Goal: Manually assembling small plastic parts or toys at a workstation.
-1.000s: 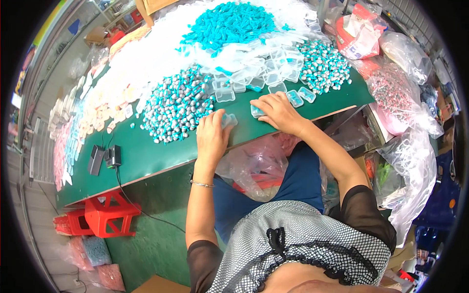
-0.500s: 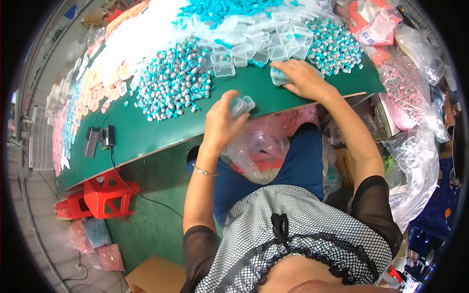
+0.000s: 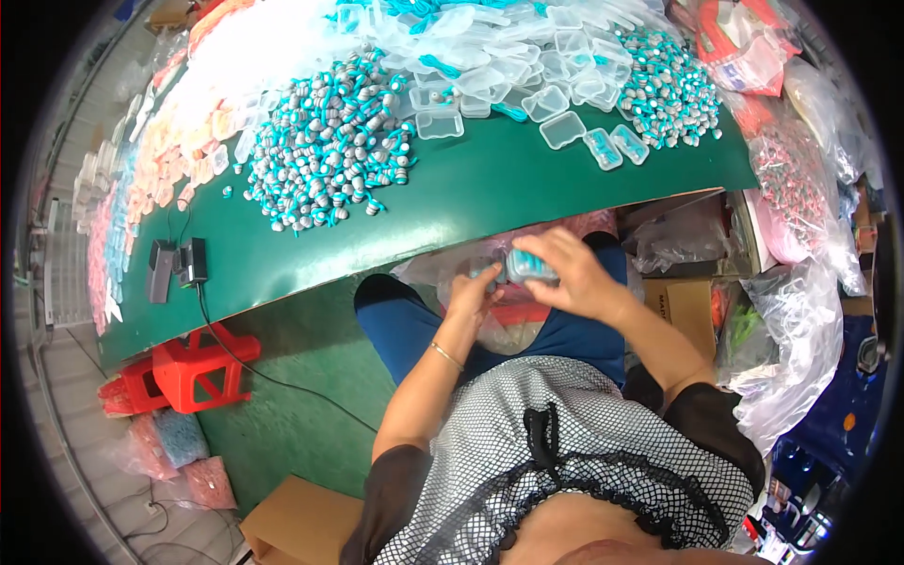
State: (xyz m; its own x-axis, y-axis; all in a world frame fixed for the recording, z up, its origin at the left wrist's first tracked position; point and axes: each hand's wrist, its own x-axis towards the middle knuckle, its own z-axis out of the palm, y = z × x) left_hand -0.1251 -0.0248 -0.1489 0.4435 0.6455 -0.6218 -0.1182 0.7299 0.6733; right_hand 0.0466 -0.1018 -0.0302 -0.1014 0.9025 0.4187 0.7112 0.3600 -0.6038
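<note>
Hands met over the lap, below the near edge of the table. The right hand had its fingers closed on a small clear plastic case filled with teal pieces, holding it just above a clear plastic bag that lay on the person's knees. The left hand sat just beside it, fingers curled toward the same case and the bag's mouth; whether they actually gripped anything could not be told. A thin bracelet circled the left wrist.

Beyond the hands ran the green table, its front strip bare felt. Two filled cases lay near the right part of it, with an empty clear case just beside them. Farther back on the left sat a broad heap of grey and teal pieces, and a smaller heap of the same on the right. Between and behind them spread a jumble of empty clear cases. A black adapter rested at the table's left end, its cord dropping to the floor. A red stool stood under that end. Bags of pink goods crowded the right side.
</note>
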